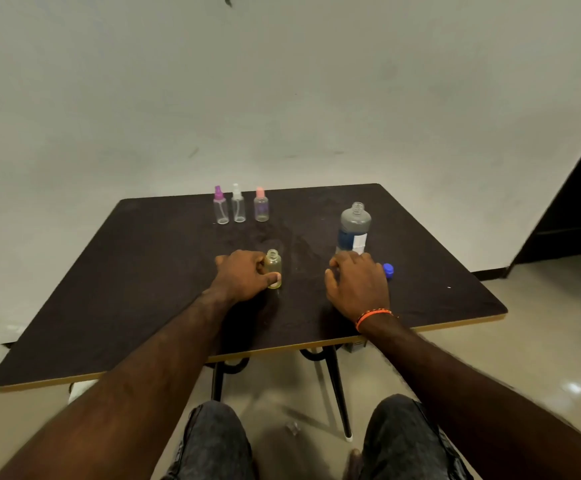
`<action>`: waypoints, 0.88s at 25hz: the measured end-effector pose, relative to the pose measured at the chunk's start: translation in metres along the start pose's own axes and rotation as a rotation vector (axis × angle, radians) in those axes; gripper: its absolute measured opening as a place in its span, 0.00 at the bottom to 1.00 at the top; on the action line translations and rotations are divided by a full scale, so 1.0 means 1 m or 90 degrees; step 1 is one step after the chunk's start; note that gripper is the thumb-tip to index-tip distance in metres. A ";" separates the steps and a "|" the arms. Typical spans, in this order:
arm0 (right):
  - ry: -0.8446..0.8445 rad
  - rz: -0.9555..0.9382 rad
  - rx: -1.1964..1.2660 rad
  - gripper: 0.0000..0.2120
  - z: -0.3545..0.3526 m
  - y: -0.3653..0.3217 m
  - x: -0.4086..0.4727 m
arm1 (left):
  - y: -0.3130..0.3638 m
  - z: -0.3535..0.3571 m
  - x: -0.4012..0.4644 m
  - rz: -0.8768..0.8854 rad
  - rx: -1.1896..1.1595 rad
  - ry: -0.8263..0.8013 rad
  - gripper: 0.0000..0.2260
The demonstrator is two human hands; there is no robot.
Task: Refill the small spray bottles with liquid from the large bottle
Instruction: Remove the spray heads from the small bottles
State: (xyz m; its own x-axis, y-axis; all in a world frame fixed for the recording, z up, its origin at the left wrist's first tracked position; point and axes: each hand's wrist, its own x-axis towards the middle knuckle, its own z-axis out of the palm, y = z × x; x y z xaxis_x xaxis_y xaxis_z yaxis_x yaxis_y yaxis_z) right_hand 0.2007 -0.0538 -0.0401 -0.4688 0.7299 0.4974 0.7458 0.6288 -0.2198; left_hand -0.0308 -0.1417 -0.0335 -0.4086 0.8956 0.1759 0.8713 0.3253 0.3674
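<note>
A small yellowish bottle (274, 266) stands uncapped near the middle of the dark table (143, 271). My left hand (244, 277) grips it from the left, thumb across its front. The large clear bottle (355, 228) with a blue label stands open behind my right hand (356, 284), which hovers low over the table with fingers curled downward; I cannot see anything in it. A blue cap (388, 270) lies just right of that hand. Three small spray bottles stand in a row at the back: purple-topped (220, 209), white-topped (238, 207) and pink-topped (261, 205).
The table's near edge has a light trim, and my knees sit below it. A white wall rises behind the table. A dark cabinet (580, 202) stands at the far right. A small clear object (292, 427) lies on the floor.
</note>
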 end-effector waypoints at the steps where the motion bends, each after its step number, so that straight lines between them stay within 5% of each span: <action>1: -0.009 -0.014 0.021 0.09 0.003 -0.010 0.002 | -0.014 -0.007 -0.003 -0.028 0.010 0.006 0.15; 15: -0.136 -0.061 0.060 0.10 0.039 -0.059 0.013 | -0.118 -0.049 -0.026 -0.269 0.050 0.067 0.19; 19: -0.154 -0.049 0.052 0.11 0.038 -0.051 0.011 | -0.114 -0.046 -0.030 -0.271 -0.020 0.059 0.37; 22: -0.156 -0.048 0.050 0.11 0.035 -0.044 0.012 | -0.100 -0.048 -0.035 -0.173 -0.001 0.227 0.44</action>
State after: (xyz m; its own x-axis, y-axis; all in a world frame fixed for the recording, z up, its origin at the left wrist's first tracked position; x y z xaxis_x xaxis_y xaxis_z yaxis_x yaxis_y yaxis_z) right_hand 0.1461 -0.0632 -0.0540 -0.6299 0.7170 0.2985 0.6695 0.6961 -0.2593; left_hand -0.1168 -0.2201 -0.0326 -0.6913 0.6164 0.3770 0.7189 0.5340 0.4450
